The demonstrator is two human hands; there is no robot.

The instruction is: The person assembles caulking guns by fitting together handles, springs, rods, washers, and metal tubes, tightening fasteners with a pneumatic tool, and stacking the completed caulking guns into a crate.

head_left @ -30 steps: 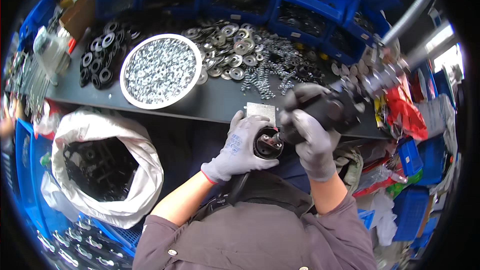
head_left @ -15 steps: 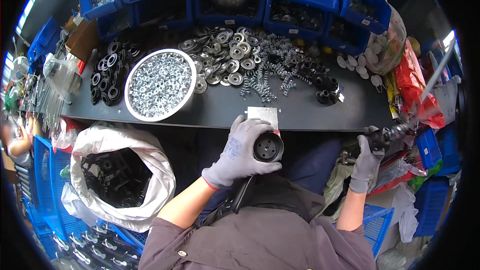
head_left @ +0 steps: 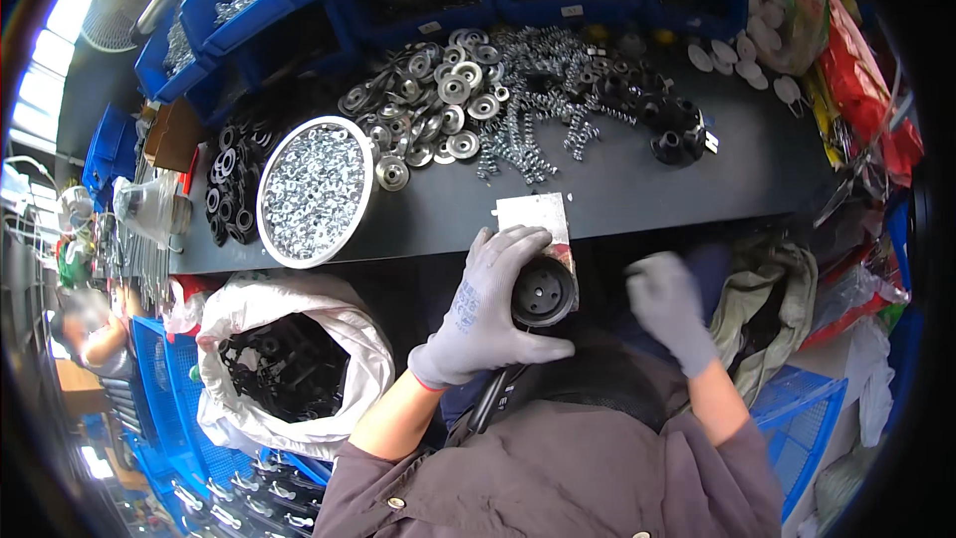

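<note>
My gloved left hand (head_left: 482,311) is closed around a black round cup-shaped part (head_left: 544,291). The part's flat face carries a centre hole and smaller holes, and its thumb-side edge is partly gripped. Just beyond it, at the table's front edge, lies a pale metal plate (head_left: 531,211). A black rod-like handle (head_left: 491,402) slants out below the left hand. My gloved right hand (head_left: 665,301) hovers to the right of the part, apart from it. It is smeared by motion, its fingers look curled, and whether anything is in them does not show.
On the dark table (head_left: 637,194) stand a white-rimmed bowl of small metal nuts (head_left: 370,182), metal discs (head_left: 454,90), springs (head_left: 528,139) and black caps (head_left: 679,144). Below is a white sack (head_left: 219,379) of black parts. Blue bins (head_left: 573,15) line the back; a person (head_left: 105,339) is far left.
My right hand has left the dark hanging tool at the far right and moved left toward the middle. My left hand keeps its hold on the round part. The view has turned.
</note>
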